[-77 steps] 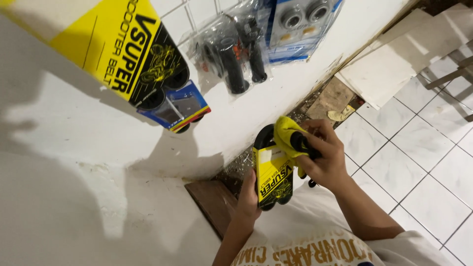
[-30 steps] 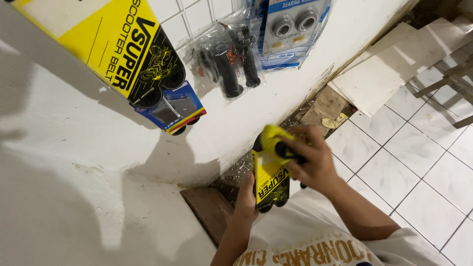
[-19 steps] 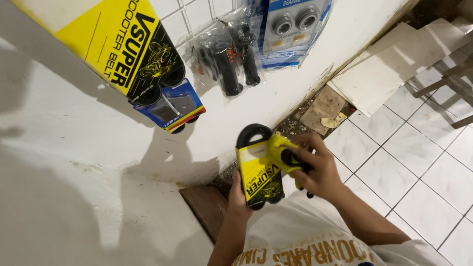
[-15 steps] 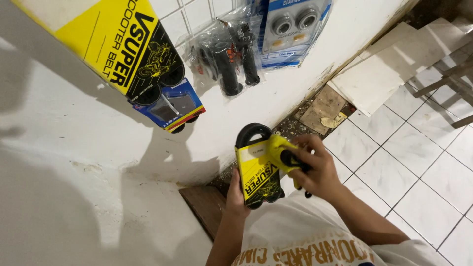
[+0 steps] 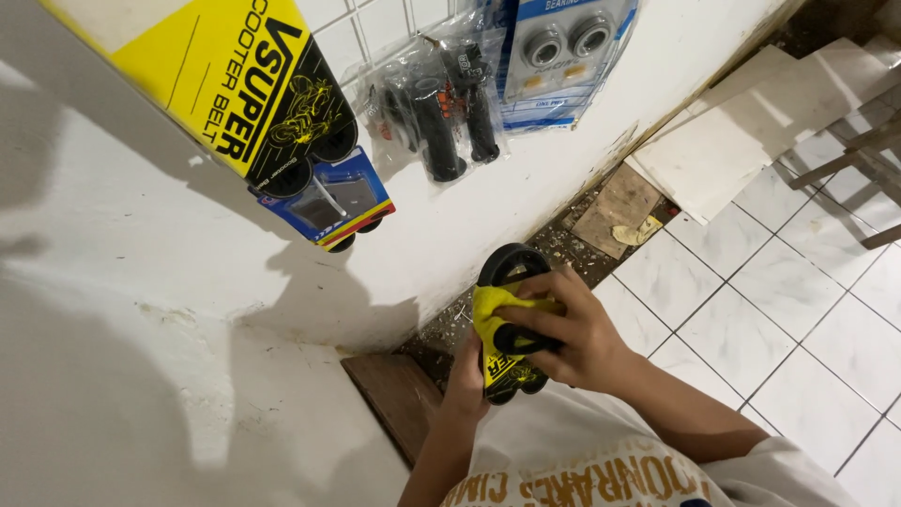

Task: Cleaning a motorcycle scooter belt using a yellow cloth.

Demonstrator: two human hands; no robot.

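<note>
While the left hand (image 5: pixel 466 380) grips the yellow-sleeved black belt (image 5: pixel 505 329) from below, the right hand (image 5: pixel 572 329) has its fingers (image 5: pixel 526 319) clamped across it, above the white tiled floor (image 5: pixel 788 300), near the wall (image 5: pixel 141 310).

Bright, hard light; soft dark shadows on the white wall (image 5: pixel 141 310) left of the hands, mild wide-angle bending at edges, focus sharp throughout.

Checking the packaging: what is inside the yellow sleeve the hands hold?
A black belt loops out above the yellow sleeve; the right hand and left hand cover the rest.
</note>
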